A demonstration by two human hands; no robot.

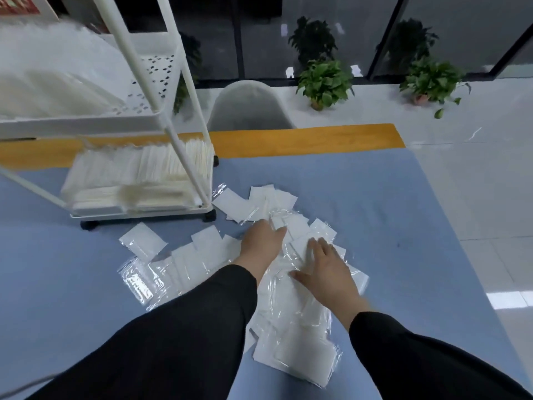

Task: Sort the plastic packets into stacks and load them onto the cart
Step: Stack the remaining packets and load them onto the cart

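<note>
Dozens of packets [291, 284] lie loose on the blue table [375, 197], most in one overlapping heap at the centre of the head view, with a stray packet [143, 240] out at nine o'clock from the heap.

My left hand [261, 241] rests palm down on the heap's far edge, fingers reaching forward and only lightly bent; I cannot tell whether the tips have hold of a packet. My right hand [326, 272] lies flat on the heap at about three o'clock from the left, fingers spread and straight, pressing and gripping nothing.

At ten o'clock stands the cart [161, 116], its lower tray [138, 209] already carrying rows of stacked packets and its upper tray holding more, though these are blurred.

I judge the step in hand to be gathering. To do it well I would keep the right palm pinning the slippery film, draw packets together with the left, square their edges into one stack, and only then lift, since loose film slides easily.
</note>
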